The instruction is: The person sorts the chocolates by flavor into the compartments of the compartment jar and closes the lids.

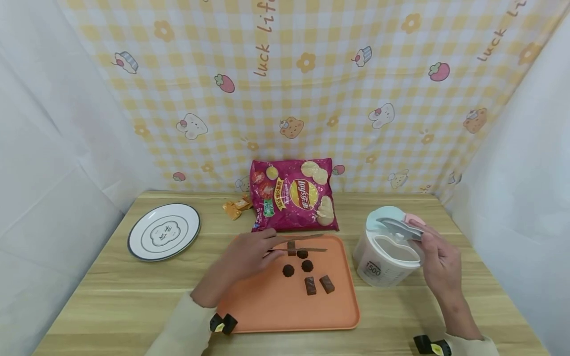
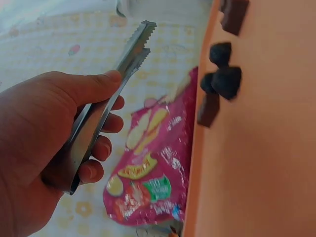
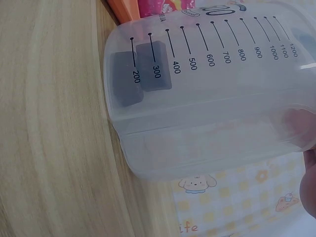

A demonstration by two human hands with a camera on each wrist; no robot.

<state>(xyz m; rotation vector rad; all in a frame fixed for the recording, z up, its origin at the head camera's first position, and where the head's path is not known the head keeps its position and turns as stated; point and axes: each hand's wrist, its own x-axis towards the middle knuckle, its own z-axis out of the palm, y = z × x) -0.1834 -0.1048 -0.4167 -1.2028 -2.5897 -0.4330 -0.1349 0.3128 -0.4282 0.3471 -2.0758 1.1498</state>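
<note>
My left hand (image 1: pixel 249 254) grips metal tongs (image 2: pixel 106 106) above the far part of an orange tray (image 1: pixel 276 311). The tongs' arms stand apart with nothing between their tips. On the tray lie three dark round chocolates (image 1: pixel 307 266) and three brown rectangular chocolates (image 1: pixel 310 285). My right hand (image 1: pixel 443 254) holds up the grey lid (image 1: pixel 401 228) of a translucent storage container (image 1: pixel 378 272), whose compartment beneath is uncovered. Through its wall, two dark blocks (image 3: pixel 154 66) show near the bottom in the right wrist view. Most of the right hand's fingers are out of that view.
A purple chip bag (image 1: pixel 294 195) leans at the back behind the tray. Small orange-wrapped pieces (image 1: pixel 232 209) lie beside it. A white plate (image 1: pixel 165 232) with a dark rim sits at the left. Blue (image 1: pixel 378 217) and pink lids top the container's other parts.
</note>
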